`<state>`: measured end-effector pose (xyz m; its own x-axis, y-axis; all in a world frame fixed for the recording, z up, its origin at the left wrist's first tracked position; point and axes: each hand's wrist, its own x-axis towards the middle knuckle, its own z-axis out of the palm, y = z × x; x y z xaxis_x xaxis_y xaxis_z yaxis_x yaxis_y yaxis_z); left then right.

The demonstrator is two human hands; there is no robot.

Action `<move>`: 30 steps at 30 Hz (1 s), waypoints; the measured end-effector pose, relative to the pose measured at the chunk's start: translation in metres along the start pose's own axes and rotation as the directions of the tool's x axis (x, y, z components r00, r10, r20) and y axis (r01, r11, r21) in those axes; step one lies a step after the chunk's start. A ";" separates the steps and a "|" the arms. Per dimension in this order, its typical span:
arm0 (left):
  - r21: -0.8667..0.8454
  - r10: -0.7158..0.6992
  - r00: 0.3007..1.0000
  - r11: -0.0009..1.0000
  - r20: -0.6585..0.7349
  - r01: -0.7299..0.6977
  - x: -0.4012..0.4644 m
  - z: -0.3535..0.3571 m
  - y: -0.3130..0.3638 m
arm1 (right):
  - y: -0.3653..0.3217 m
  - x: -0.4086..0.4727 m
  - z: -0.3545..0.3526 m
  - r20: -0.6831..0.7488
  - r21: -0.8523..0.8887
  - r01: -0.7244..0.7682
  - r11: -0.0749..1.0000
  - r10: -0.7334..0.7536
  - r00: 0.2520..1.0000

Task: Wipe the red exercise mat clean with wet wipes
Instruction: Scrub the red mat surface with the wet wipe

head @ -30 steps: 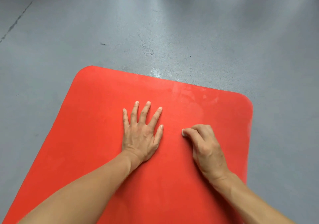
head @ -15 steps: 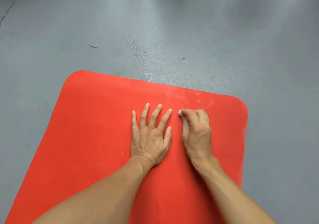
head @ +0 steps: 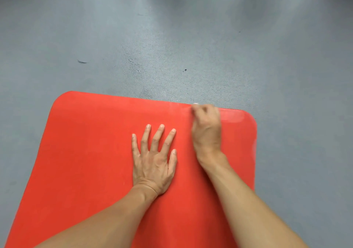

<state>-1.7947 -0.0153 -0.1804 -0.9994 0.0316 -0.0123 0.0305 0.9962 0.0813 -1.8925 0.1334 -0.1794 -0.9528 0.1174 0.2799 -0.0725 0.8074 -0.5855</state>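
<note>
- The right hand (head: 206, 127) sits at the far edge of the red mat (head: 86, 152), towards its far-right corner, blurred by motion. Its fingers are curled into a loose fist, and a small white scrap shows at the fingertips, most likely the wet wipe (head: 195, 104) bunched under them. The wipe itself is almost wholly hidden, so how it is folded cannot be told.
- Curling the fingers over the wipe probably lets the person bear down through the knuckles and keep the cloth from slipping out while rubbing.
- The left hand (head: 153, 160) lies flat on the mat just left of the right wrist, palm down, fingers spread and straight, holding nothing. It looks placed to pin the mat to the floor, so the rubbing does not drag or ruck it, and perhaps to carry some body weight.
- A paler, shiny patch (head: 233, 117) lies just right of the right hand near the corner, which reads as dampness from wiping; the left part of the mat looks matt.
- The mat lies flat on the grey floor (head: 172, 37), its far end in view, its near end running out of the picture.
- A few dark specks (head: 185, 70) lie on the floor beyond the mat.
</note>
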 end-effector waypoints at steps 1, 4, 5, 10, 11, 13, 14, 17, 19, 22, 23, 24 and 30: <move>0.001 -0.002 1.000 1.000 0.004 0.002 0.001 0.000 0.000 | -0.012 0.002 0.008 0.044 0.036 0.067 0.997 -0.068 0.997; 0.014 -0.006 1.000 1.000 0.008 0.006 0.000 -0.001 0.000 | -0.001 0.011 0.001 0.116 0.070 0.115 0.991 -0.123 0.986; 0.017 -0.004 1.000 1.000 0.006 0.004 0.000 0.000 0.000 | 0.014 0.011 -0.009 0.100 0.037 0.091 0.995 -0.095 0.990; 0.025 -0.002 1.000 1.000 0.007 0.001 0.001 0.001 -0.001 | 0.055 0.000 -0.043 -0.143 -0.068 -0.249 0.966 0.238 0.961; 0.024 -0.003 1.000 1.000 0.004 0.002 0.001 0.001 -0.001 | 0.042 -0.002 -0.033 -0.147 -0.064 -0.247 0.967 0.235 0.961; 0.019 -0.002 1.000 1.000 -0.011 0.002 0.000 0.001 -0.001 | 0.007 -0.008 -0.013 -0.028 -0.016 -0.075 0.997 0.074 0.997; 0.019 0.000 1.000 1.000 -0.011 0.000 0.000 0.001 -0.001 | -0.004 -0.012 -0.006 0.045 0.021 0.052 0.998 -0.053 0.998; 0.026 -0.001 1.000 1.000 -0.009 0.001 0.000 0.001 0.000 | 0.022 -0.003 -0.019 0.112 0.024 0.141 0.990 -0.143 0.983; 0.026 0.001 1.000 1.000 -0.006 -0.001 0.000 0.001 0.000 | 0.060 0.002 -0.045 -0.003 -0.085 -0.022 0.996 0.022 1.000; 0.023 -0.003 1.000 1.000 -0.007 0.003 0.001 0.001 -0.001 | 0.088 0.005 -0.068 -0.182 -0.097 -0.288 0.953 0.267 0.946; 0.022 -0.004 1.000 1.000 -0.006 0.005 0.001 0.002 -0.001 | 0.081 0.002 -0.063 -0.209 -0.080 -0.328 0.941 0.306 0.929; 0.019 -0.005 1.000 1.000 -0.007 0.005 0.000 0.002 0.000 | 0.069 -0.004 -0.056 -0.216 -0.067 -0.322 0.944 0.301 0.929; 0.015 -0.002 1.000 1.000 -0.015 0.003 0.001 0.001 0.000 | 0.013 -0.047 -0.033 0.147 0.096 0.181 0.979 -0.194 0.970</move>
<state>-1.7957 -0.0152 -0.1816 -0.9996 0.0280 0.0020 0.0281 0.9974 0.0665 -1.8392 0.1574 -0.1750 -0.9534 -0.1278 0.2733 -0.2720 0.7559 -0.5954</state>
